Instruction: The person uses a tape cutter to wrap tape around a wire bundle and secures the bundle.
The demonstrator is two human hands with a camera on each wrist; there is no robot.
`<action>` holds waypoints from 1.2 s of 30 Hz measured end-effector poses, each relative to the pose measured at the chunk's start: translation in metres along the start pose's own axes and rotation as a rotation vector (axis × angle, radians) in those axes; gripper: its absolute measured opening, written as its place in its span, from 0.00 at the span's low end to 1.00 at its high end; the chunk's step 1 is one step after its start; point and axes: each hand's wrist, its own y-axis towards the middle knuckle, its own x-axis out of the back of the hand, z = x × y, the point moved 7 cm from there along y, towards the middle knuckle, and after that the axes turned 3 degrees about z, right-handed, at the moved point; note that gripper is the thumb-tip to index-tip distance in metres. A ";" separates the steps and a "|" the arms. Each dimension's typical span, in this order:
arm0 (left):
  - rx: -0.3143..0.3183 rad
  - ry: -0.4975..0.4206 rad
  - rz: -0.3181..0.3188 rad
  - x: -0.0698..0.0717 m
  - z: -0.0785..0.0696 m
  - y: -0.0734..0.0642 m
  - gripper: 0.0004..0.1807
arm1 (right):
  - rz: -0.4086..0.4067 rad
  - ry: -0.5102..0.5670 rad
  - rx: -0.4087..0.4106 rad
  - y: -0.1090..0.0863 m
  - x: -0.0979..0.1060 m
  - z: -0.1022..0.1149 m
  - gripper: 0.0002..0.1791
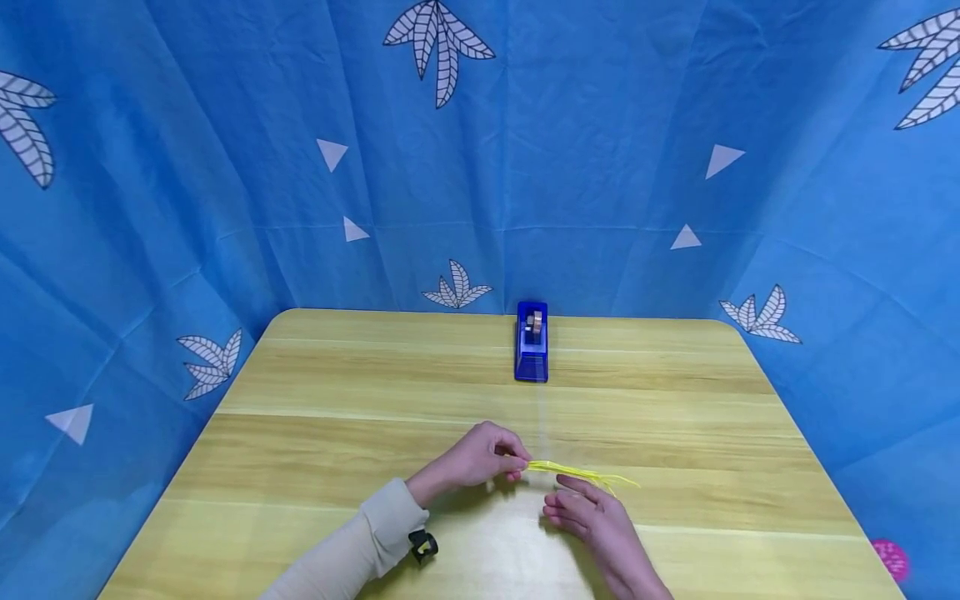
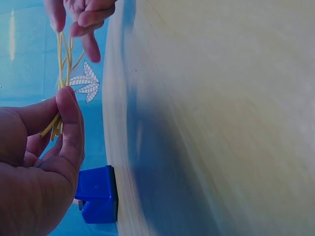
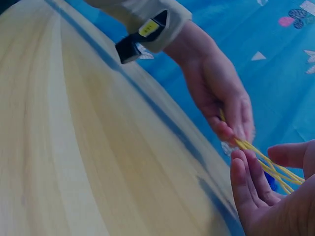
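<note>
My left hand (image 1: 483, 454) pinches a bundle of thin yellow strands (image 1: 573, 470) near one end, between thumb and fingers. In the left wrist view, short ends of the strands (image 2: 55, 127) stick out below that grip. The loose ends fan out to the right in the head view. My right hand (image 1: 596, 521) is just below them, fingers extended and apart from the thumb. Seen from the right wrist, the strands (image 3: 266, 160) pass between the right thumb and fingers without being gripped. A faint clear tape strip (image 1: 543, 421) runs from the dispenser toward the bundle.
A blue tape dispenser (image 1: 532, 342) stands at the table's far edge, straight beyond the hands. The wooden table (image 1: 300, 450) is enclosed by a blue patterned curtain (image 1: 600, 167). A black device (image 1: 423, 546) sits on the left cuff.
</note>
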 end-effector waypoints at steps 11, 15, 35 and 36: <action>0.017 0.021 -0.024 0.001 0.004 -0.002 0.05 | -0.263 -0.110 0.127 -0.018 0.071 0.037 0.30; 0.009 0.054 -0.039 0.001 0.003 -0.002 0.05 | -0.255 -0.248 0.273 -0.009 0.074 0.079 0.24; -0.063 0.115 -0.067 -0.004 -0.002 -0.005 0.05 | 0.102 -0.509 0.133 0.046 0.002 0.086 0.26; -0.061 0.114 -0.071 -0.003 -0.002 -0.005 0.05 | 0.110 -0.541 0.122 0.047 0.002 0.083 0.26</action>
